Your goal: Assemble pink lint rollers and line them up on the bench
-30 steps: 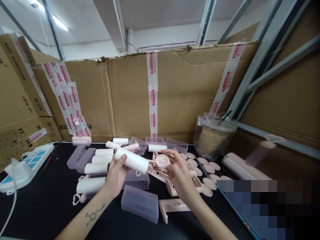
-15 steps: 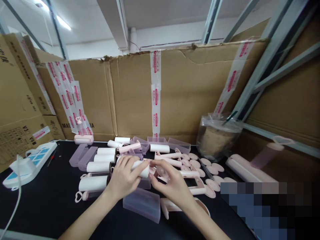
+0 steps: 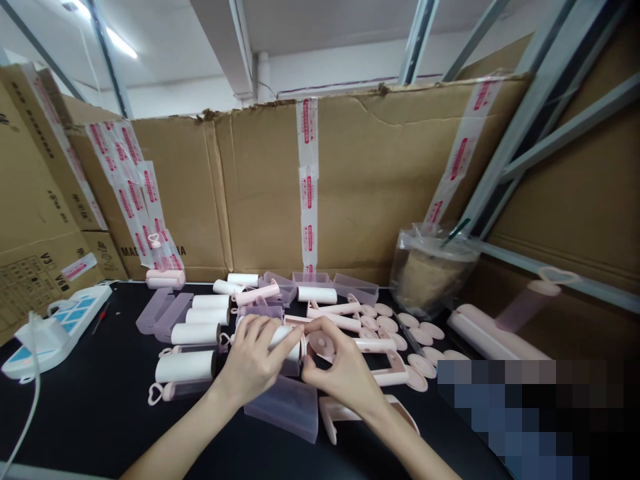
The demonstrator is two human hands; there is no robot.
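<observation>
- A second ago I saw the white roll [image 3: 293, 355] on show in my left hand [image 3: 255, 360], the right hand [image 3: 345, 363] apart from its end; now the left lies over it and both hands meet there, so I judge the work has come to that end.
- My left grip wraps the roll, fingers over the top; on the right, thumb and index finger pinch the pink rim [image 3: 303, 347] at its end, as far as I can make out.
- A pink disc [image 3: 321, 342] shows through that finger loop; I cannot tell whether it is held.
- The roll sits mid-bench, above and behind a purple box [image 3: 287, 407].
- White rolls [image 3: 185, 367] crowd my left side, a pink bracket [image 3: 345, 410] my right forearm.
- My widest room is the black bench [image 3: 90, 420] at near left.
</observation>
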